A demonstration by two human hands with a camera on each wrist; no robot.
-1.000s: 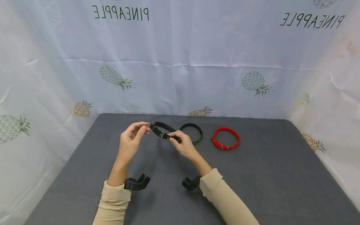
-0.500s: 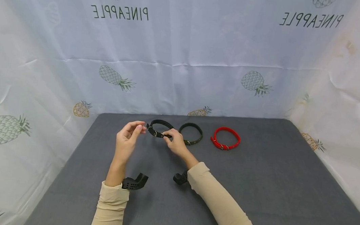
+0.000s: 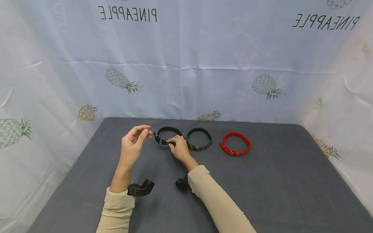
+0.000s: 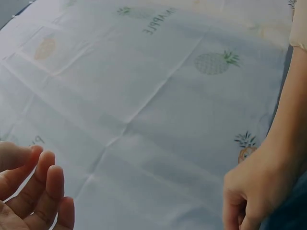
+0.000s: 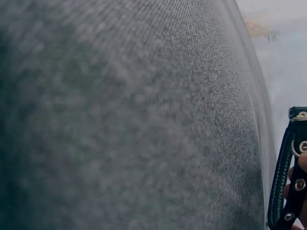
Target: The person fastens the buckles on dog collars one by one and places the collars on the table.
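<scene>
My right hand (image 3: 180,148) pinches the near side of a black buckled collar (image 3: 170,129) at the back left of the table. The right wrist view shows this collar (image 5: 280,177) at its right edge, with metal eyelets and fingertips around the strap. Just left of it my left hand (image 3: 132,141) is raised with loosely bent fingers and holds nothing; in the left wrist view these fingers (image 4: 55,182) stand apart from anything. A dark green collar (image 3: 208,140) lies to the right of the black one, partly behind the right hand's side.
A red buckled collar (image 3: 248,143) lies farther right on the grey table (image 3: 280,192). Behind the table hangs a pale curtain (image 3: 181,91) with pineapple prints, which also closes both sides. A black wrist mount (image 3: 141,188) sits on the left forearm.
My right hand has moved left and lowered the black collar beside the green one, uncovering more of the green one. The left hand has drawn slightly away from the black collar.
</scene>
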